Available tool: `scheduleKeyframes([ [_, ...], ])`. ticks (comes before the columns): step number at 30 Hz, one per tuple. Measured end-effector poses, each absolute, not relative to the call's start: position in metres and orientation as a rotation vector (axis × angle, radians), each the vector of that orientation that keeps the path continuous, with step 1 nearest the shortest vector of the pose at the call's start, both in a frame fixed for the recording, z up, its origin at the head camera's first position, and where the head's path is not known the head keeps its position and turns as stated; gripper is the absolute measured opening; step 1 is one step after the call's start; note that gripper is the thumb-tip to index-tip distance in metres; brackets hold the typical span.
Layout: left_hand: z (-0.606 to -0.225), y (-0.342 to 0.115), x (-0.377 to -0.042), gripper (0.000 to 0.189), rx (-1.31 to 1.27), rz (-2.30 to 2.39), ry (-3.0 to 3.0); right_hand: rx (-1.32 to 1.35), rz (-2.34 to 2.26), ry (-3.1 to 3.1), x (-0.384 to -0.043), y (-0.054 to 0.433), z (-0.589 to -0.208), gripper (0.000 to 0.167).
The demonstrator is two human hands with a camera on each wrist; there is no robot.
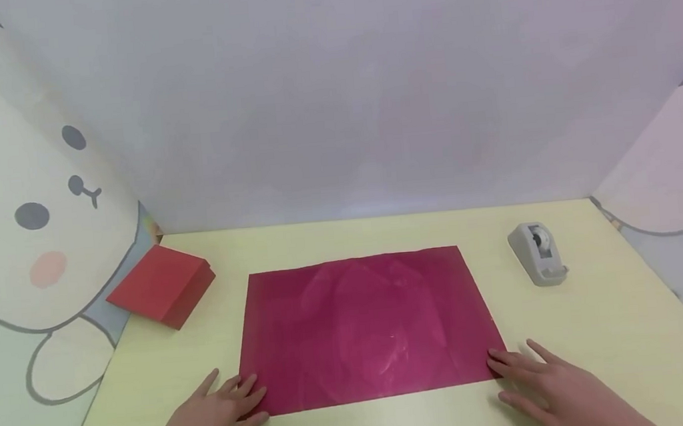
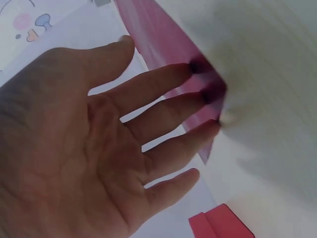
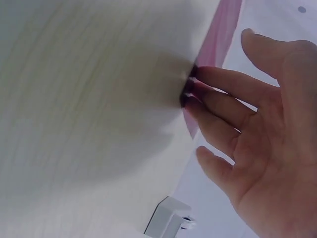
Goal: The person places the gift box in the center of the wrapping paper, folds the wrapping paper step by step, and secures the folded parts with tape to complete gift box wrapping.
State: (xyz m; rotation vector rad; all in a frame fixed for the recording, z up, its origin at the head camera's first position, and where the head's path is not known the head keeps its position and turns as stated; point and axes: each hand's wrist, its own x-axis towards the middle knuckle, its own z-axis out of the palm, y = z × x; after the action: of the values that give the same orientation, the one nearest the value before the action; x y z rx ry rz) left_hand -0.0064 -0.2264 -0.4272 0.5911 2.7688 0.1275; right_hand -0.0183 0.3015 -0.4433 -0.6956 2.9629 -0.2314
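Note:
A shiny magenta sheet (image 1: 356, 325), slightly creased, lies flat in the middle of the table (image 1: 418, 424). My left hand (image 1: 213, 417) rests its fingertips on the sheet's near left corner, fingers spread. At the near right corner, the fingertips of my right hand (image 1: 554, 387) touch the sheet in the same way. Both wrist views, with the left hand (image 2: 124, 134) and the right hand (image 3: 257, 124), show fairly straight fingers meeting the sheet's edge. Neither hand grips anything.
A red box (image 1: 163, 287) stands at the back left of the table, by the wall. At the back right sits a grey tape dispenser (image 1: 539, 254) with a roll in it. A pale wall (image 1: 339, 106) rises behind, with cartoon-printed panels on both sides.

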Motion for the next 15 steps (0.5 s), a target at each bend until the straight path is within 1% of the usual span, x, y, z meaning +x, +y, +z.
scheduleKeyframes([
  [4, -0.424, -0.222, -0.004, 0.05, 0.603, 0.079, 2.754, -0.77, -0.187, 2.949, -0.017, 0.3, -0.438, 0.043],
  [6, -0.42, -0.218, -0.002, 0.047, 0.637, 0.093, 2.796, -0.762, -0.199, 2.975, -0.019, 0.294, -0.431, 0.038],
  [9, -0.406, -0.204, -0.006, 0.042, 0.679, 0.141, 2.893, -0.837, -0.258, 3.098, -0.028, 0.275, -0.417, 0.029],
  [10, -0.401, -0.197, -0.009, 0.041, 0.695, 0.171, 2.922, -0.879, -0.292, 3.151, -0.033, 0.267, -0.413, 0.029],
  [12, -0.391, -0.181, -0.019, 0.044, 0.712, 0.234, 2.937, -0.99, -0.306, 3.222, -0.043, 0.247, -0.409, 0.034],
  [15, -0.385, -0.156, -0.038, 0.053, 0.723, 0.316, 2.875, -1.053, -0.296, 3.163, -0.058, 0.215, -0.411, 0.044],
])
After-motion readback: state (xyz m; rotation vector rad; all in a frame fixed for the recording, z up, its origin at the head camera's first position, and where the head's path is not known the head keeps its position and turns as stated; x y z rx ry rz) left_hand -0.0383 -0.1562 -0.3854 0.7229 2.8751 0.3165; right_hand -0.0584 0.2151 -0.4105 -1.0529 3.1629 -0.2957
